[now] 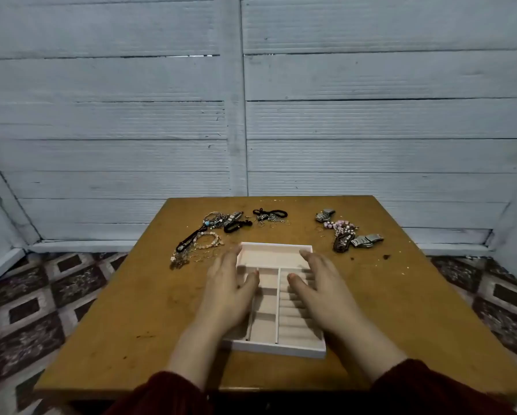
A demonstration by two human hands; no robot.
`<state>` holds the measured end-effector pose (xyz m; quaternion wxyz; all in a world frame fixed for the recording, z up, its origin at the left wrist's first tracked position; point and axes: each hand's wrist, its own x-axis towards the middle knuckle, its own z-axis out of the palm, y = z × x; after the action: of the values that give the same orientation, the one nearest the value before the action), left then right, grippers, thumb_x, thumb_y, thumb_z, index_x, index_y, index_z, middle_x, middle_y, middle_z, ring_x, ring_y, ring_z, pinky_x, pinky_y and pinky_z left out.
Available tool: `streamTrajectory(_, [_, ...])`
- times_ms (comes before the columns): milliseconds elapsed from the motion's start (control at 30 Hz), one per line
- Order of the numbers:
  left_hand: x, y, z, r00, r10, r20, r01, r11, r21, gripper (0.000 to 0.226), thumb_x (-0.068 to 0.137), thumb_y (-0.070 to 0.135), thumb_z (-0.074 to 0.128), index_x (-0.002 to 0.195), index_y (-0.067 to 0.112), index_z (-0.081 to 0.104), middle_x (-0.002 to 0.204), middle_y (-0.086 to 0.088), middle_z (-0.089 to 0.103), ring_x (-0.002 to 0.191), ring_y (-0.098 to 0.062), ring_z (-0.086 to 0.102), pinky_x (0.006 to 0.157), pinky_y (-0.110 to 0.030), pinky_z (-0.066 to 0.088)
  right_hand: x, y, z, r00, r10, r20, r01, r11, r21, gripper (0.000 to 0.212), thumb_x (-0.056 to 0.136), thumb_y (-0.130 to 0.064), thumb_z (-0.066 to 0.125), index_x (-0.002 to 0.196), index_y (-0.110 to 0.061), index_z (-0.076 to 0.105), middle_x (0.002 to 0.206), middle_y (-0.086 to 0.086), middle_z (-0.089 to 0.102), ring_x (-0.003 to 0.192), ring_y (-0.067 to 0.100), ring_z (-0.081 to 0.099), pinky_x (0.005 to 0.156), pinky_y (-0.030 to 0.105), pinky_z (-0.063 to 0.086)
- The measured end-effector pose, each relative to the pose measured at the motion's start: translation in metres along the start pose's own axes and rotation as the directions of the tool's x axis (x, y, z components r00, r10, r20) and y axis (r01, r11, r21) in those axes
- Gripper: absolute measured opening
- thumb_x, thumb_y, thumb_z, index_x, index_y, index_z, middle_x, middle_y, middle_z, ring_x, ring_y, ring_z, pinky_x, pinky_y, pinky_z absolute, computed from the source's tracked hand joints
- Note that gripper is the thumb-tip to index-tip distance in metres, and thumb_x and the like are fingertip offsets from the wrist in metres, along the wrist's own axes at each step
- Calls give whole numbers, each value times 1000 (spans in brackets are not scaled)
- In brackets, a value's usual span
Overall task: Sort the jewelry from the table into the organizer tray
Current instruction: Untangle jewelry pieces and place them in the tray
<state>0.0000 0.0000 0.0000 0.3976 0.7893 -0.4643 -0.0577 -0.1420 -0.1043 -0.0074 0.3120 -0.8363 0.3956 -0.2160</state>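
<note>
Organizer tray (278, 349): pale, flat at the middle of the table (125, 310), long side running away from the person. It has a wide compartment at the far end, with small squares and a ridged section nearer.
Hidden: both long side walls and parts of the nearer compartments lie under the hands.
Left hand (228, 290): flat along the tray's left edge, fingers straight and together, thumb reaching in over the small squares, gripping nothing.
Right hand (320, 290): likewise along the right edge, fingers straight, thumb over the ridged section.
Jewelry: on the table beyond the tray, apart from both hands, in a left heap (203, 235), a middle heap (269, 217) and a right heap (345, 235).
Hard to make out: the heaps are tangled, so single pieces cannot be told apart. The thin rings beside them barely show.
Sleeves (167, 393): dark red, cut off by the bottom edge.
</note>
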Motion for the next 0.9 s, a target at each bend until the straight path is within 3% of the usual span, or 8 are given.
streamTrajectory(67, [2, -6, 6, 999, -47, -1, 47, 997, -67, 54, 95, 26, 54, 144, 17, 34, 144, 0, 39, 129, -9, 34, 98, -19, 26, 3, 3, 7, 998, 54, 35, -55, 998, 30, 65, 93, -44, 48, 150, -28, 22, 158, 3, 17, 143, 22, 23, 116, 40, 25])
streamTrajectory(167, [3, -15, 17, 994, -102, 25, 104, 991, -82, 56, 95, 27, 53, 146, 16, 32, 146, -1, 38, 129, -9, 34, 98, -20, 26, 4, 6, 15, 993, 79, 87, -84, 995, 47, 68, 95, -44, 47, 152, -29, 13, 160, 0, 2, 147, 18, 4, 116, 33, 13])
streamTrajectory(333, [11, -20, 27, 990, -139, 40, 142, 983, -115, 58, 95, 30, 52, 148, 21, 29, 145, 2, 37, 123, -4, 34, 96, -19, 27, 13, 12, 20, 993, 75, 95, -79, 996, 46, 68, 95, -44, 46, 151, -32, 10, 159, -8, -10, 147, 14, -2, 116, 30, 11])
streamTrajectory(533, [19, -16, 36, 987, -151, 51, 157, 972, -172, 57, 94, 30, 54, 146, 22, 32, 143, 3, 37, 127, -10, 36, 104, -28, 32, 28, 22, 18, 996, 59, 63, -64, 995, 81, 68, 94, -43, 49, 151, -31, 14, 160, -10, -6, 147, 12, 1, 115, 30, 12])
streamTrajectory(767, [27, -13, 41, 988, -144, 57, 153, 970, -191, 56, 94, 27, 54, 146, 21, 33, 139, 4, 37, 116, -2, 32, 93, -17, 26, 37, 26, 12, 997, 38, 64, -38, 999, 0, 64, 93, -42, 51, 149, -29, 23, 160, -5, 1, 147, 14, 6, 115, 31, 16])
streamTrajectory(900, [28, -17, 40, 992, -109, 68, 120, 976, -181, 56, 93, 27, 55, 144, 21, 34, 142, 4, 37, 117, 0, 31, 95, -17, 27, 38, 22, 11, 999, 39, 32, -36, 996, -86, 58, 92, -41, 52, 144, -26, 32, 158, 1, 11, 145, 19, 10, 115, 35, 16])
